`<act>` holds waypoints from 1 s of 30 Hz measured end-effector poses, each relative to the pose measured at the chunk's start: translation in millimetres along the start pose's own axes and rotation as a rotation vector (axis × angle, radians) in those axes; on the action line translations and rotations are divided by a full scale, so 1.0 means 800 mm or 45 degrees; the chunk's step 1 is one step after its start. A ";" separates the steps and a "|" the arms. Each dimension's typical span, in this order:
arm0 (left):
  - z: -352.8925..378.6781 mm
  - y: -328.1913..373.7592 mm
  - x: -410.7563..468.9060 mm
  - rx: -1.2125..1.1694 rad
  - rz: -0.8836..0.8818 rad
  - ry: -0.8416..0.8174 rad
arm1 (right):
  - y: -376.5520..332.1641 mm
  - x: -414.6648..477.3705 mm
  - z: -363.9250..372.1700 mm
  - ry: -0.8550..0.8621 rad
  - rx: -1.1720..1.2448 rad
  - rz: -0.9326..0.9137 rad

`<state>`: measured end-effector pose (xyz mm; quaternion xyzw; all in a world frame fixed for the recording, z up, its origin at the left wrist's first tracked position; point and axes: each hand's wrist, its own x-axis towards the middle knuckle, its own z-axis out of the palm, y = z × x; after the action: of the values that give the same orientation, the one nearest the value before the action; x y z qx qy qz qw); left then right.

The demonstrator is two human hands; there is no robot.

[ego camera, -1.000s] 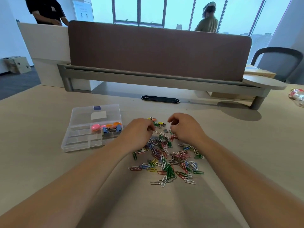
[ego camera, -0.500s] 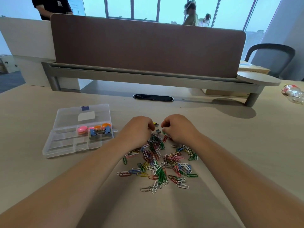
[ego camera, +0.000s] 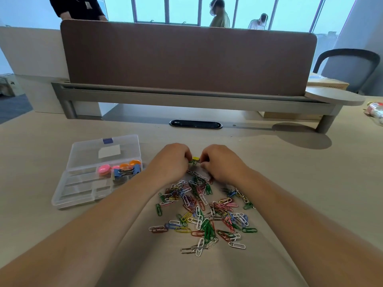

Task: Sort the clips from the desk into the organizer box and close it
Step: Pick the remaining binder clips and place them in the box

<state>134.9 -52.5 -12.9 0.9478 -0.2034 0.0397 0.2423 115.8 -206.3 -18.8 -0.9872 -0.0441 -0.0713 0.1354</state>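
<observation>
A heap of coloured paper clips [ego camera: 204, 212] is spread on the desk in front of me. At its far edge lies a small yellow binder clip [ego camera: 194, 160]. My left hand [ego camera: 170, 162] and my right hand [ego camera: 219, 162] meet there with curled fingers, and both pinch that yellow clip between them. To the left stands the clear plastic organizer box [ego camera: 83, 193], lid open and leaning back. One compartment holds pink and orange round clips [ego camera: 118, 167] and blue binder clips [ego camera: 126, 172]. The other compartments look bare.
A brown divider panel [ego camera: 186, 59] on a grey rail crosses the back of the desk, with a black cable slot [ego camera: 195, 124] below it. A plastic bottle [ego camera: 376, 111] lies far right, a chair [ego camera: 350, 67] behind it. People stand beyond the panel.
Both hands have closed in on each other at the heap's far edge and now pinch the yellow binder clip. The camera has turned a little, so the box sits further left.
</observation>
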 end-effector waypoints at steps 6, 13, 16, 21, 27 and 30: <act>0.001 -0.002 0.013 0.013 0.006 0.002 | 0.003 0.021 0.002 0.097 0.063 0.119; 0.003 -0.012 0.013 0.004 0.001 0.001 | -0.007 0.033 0.019 0.052 -0.014 0.175; 0.000 -0.012 0.010 -0.018 -0.007 0.004 | -0.008 0.037 0.021 0.052 -0.006 0.230; -0.003 -0.010 0.007 -0.020 -0.010 -0.009 | -0.013 0.042 0.014 -0.040 0.003 0.291; -0.003 -0.006 0.001 -0.024 0.022 -0.021 | -0.018 0.037 0.009 -0.090 -0.120 0.276; 0.000 -0.004 -0.003 -0.027 0.044 -0.020 | -0.016 0.028 0.009 -0.070 -0.131 0.236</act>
<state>134.0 -49.0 -14.5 0.9418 -0.2218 0.0344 0.2502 137.7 -190.1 -19.0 -0.9943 0.0475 -0.0335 0.0892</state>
